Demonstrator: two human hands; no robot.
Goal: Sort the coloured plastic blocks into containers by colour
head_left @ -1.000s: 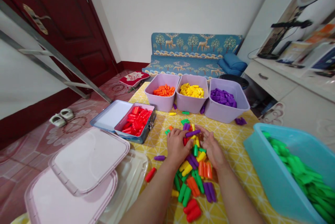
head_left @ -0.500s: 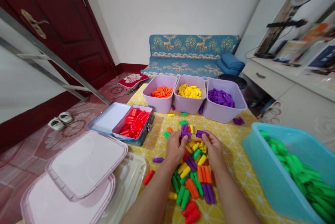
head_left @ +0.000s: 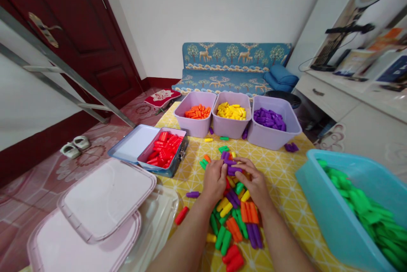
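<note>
Over a mixed pile of short plastic tube-shaped pieces (head_left: 227, 209), my two hands are close together. My left hand (head_left: 214, 180) is closed, thumb and fingers gripping purple plastic pieces (head_left: 233, 170). From the other side, my right hand (head_left: 255, 181) has its thumb and fingers curled round the right end of the same purple pieces. Just beyond the fingertips lie more purple, green and yellow pieces. Below the hands, orange (head_left: 249, 212), green, yellow, purple and red pieces (head_left: 233, 258) are spread between my forearms, some side by side in small groups.
Three lilac bins with orange, yellow and purple pieces (head_left: 270, 119) stand along the far table edge. A hinged tin (head_left: 174, 166) of red pieces sits left, a turquoise tub (head_left: 330, 217) of green ones right. Stacked lids (head_left: 108, 200) lie at the left front.
My right hand has moved left toward my left hand, bringing its purple pieces against those in the left. The pile and bins look the same.
</note>
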